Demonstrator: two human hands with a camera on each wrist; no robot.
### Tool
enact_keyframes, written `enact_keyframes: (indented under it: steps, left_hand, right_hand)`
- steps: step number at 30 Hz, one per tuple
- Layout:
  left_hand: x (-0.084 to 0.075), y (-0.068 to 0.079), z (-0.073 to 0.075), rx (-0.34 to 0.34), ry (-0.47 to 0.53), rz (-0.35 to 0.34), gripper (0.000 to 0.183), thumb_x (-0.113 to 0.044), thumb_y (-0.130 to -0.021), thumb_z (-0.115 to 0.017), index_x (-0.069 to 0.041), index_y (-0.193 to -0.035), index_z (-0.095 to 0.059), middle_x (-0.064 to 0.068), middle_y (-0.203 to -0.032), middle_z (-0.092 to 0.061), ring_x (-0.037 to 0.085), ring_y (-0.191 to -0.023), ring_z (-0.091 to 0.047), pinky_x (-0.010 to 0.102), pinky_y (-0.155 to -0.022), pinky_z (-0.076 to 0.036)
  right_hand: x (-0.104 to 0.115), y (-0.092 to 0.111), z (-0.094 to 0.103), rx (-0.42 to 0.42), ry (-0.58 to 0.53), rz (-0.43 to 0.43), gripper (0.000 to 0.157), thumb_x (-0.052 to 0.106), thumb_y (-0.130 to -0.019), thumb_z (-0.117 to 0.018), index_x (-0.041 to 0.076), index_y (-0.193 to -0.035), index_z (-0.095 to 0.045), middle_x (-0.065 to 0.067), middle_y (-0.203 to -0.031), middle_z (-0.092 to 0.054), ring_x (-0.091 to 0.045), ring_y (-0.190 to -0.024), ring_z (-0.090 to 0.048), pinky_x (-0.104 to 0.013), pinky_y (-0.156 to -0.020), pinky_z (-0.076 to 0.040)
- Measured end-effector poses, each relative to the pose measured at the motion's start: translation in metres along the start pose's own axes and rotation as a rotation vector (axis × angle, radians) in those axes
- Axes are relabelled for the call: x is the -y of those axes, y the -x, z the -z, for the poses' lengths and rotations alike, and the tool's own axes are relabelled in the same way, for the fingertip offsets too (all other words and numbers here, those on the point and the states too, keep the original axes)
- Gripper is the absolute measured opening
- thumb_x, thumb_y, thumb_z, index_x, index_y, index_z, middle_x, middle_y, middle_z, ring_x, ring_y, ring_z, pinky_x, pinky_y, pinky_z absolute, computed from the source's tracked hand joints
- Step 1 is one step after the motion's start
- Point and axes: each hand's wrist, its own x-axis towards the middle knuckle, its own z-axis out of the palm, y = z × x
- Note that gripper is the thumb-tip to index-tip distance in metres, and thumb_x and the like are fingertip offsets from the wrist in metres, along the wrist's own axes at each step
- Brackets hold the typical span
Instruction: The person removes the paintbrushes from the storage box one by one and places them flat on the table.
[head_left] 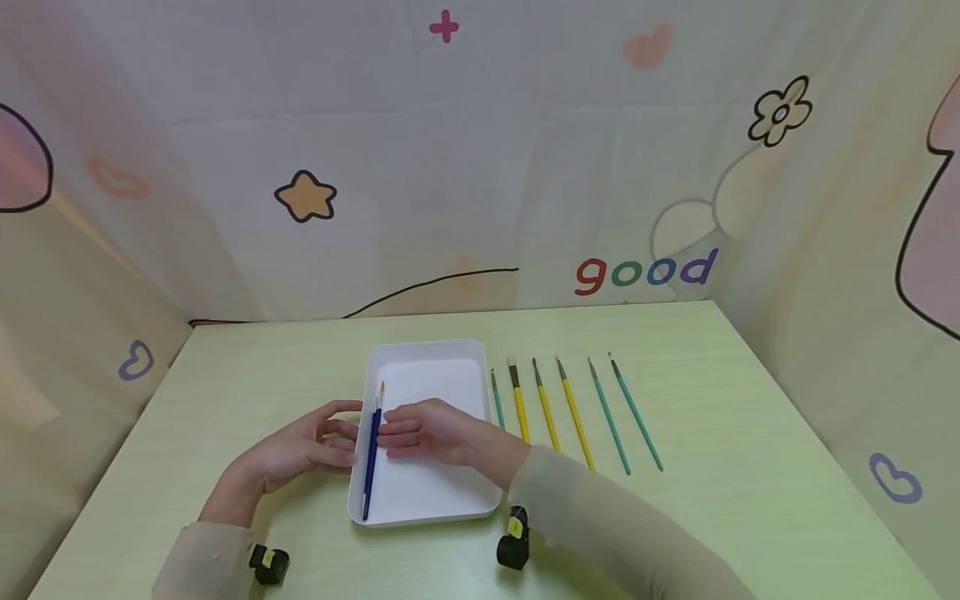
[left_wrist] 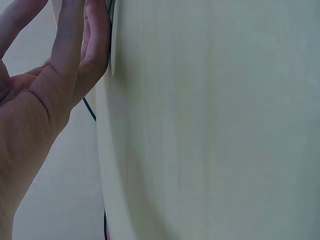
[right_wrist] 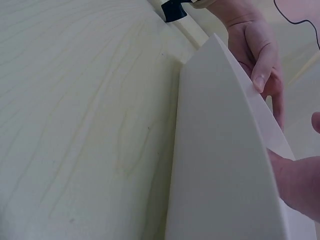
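Observation:
A white rectangular tray (head_left: 438, 379) lies on the table. Along its left inner side are dark blue paintbrushes (head_left: 371, 458), seemingly two close together, bristles toward the back. My right hand (head_left: 435, 433) reaches over the tray from the right, its fairly straight fingertips just beside the blue handles. Whether they touch cannot be made out. At the tray's outer left wall is my left hand (head_left: 311, 442), fingers loosely bent, fingertips at the rim. The left wrist view shows the left hand (left_wrist: 55, 65); the tray's side wall (right_wrist: 220, 150) fills much of the right wrist view.
Right of the tray, several paintbrushes stand in a spread row: a teal one (head_left: 497, 398) partly behind the right arm, yellow-handled ones (head_left: 573, 412), and teal ones (head_left: 636, 410) farther right. A printed curtain (head_left: 480, 167) rises behind the pale wooden table (head_left: 750, 467).

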Motion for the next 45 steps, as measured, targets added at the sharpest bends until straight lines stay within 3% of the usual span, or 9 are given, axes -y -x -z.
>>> enact_keyframes:
  steps: [5, 10, 15, 21, 30, 38, 45]
  left_hand:
    - [0.000, 0.001, 0.000, 0.002, 0.006, -0.002, 0.087, -0.002, -0.090, -0.077, -0.004, -0.159, -0.024, 0.028, -0.134, -0.046, 0.032, -0.109, -0.064, 0.044, -0.094, -0.057]
    - [0.001, 0.001, 0.000, 0.006, 0.010, -0.008, 0.086, -0.002, -0.090, -0.077, -0.004, -0.158, -0.025, 0.028, -0.133, -0.046, 0.031, -0.108, -0.064, 0.043, -0.094, -0.057]
    - [0.000, 0.001, 0.001, 0.009, 0.003, -0.003, 0.086, -0.003, -0.091, -0.076, -0.005, -0.159, -0.024, 0.027, -0.135, -0.046, 0.032, -0.110, -0.064, 0.043, -0.094, -0.057]
    - [0.001, 0.002, 0.001, 0.022, 0.020, -0.011, 0.086, -0.002, -0.091, -0.076, -0.005, -0.159, -0.023, 0.027, -0.135, -0.046, 0.032, -0.110, -0.064, 0.044, -0.094, -0.057]
    - [0.001, 0.001, 0.001, 0.023, 0.013, -0.011, 0.086, -0.002, -0.091, -0.076, -0.005, -0.159, -0.023, 0.027, -0.135, -0.046, 0.031, -0.109, -0.064, 0.044, -0.094, -0.057]
    - [0.001, 0.001, 0.000, 0.007, 0.002, -0.001, 0.086, -0.002, -0.091, -0.076, -0.006, -0.159, -0.023, 0.027, -0.135, -0.046, 0.032, -0.108, -0.064, 0.044, -0.094, -0.057]
    - [0.000, 0.000, -0.001, -0.011, 0.001, -0.003, 0.087, -0.002, -0.090, -0.077, -0.005, -0.159, -0.025, 0.027, -0.135, -0.046, 0.033, -0.112, -0.064, 0.044, -0.094, -0.057]
  right_hand:
    - [-0.005, -0.005, -0.003, -0.033, -0.015, 0.007, 0.044, 0.009, -0.105, -0.050, -0.014, -0.142, -0.048, -0.031, -0.139, -0.056, -0.041, -0.131, -0.055, -0.049, -0.108, -0.046]
    - [-0.014, -0.011, -0.004, -0.033, 0.044, 0.035, 0.036, 0.002, -0.103, -0.054, -0.017, -0.134, -0.053, -0.029, -0.130, -0.063, -0.038, -0.127, -0.059, -0.045, -0.106, -0.049]
    - [-0.018, -0.015, -0.008, -0.072, 0.166, 0.080, 0.035, -0.005, -0.098, -0.063, -0.015, -0.131, -0.056, -0.022, -0.115, -0.070, -0.030, -0.108, -0.069, -0.041, -0.096, -0.056]
    - [-0.025, -0.017, -0.019, -0.131, 0.321, 0.102, 0.028, -0.005, -0.093, -0.071, -0.008, -0.120, -0.064, -0.010, -0.097, -0.072, -0.020, -0.088, -0.070, -0.036, -0.081, -0.062]
    - [-0.026, -0.015, -0.022, -0.141, 0.277, 0.097, 0.024, -0.009, -0.092, -0.070, -0.006, -0.115, -0.065, -0.011, -0.095, -0.070, -0.019, -0.082, -0.069, -0.038, -0.075, -0.063]
    - [-0.019, -0.011, -0.012, -0.111, 0.267, 0.076, 0.025, -0.007, -0.092, -0.069, -0.008, -0.117, -0.065, -0.012, -0.096, -0.071, -0.018, -0.083, -0.066, -0.040, -0.077, -0.063]
    - [-0.006, 0.003, -0.003, -0.132, 0.263, 0.046, 0.027, -0.002, -0.094, -0.070, -0.004, -0.120, -0.065, -0.015, -0.101, -0.071, -0.021, -0.086, -0.068, -0.042, -0.081, -0.062]
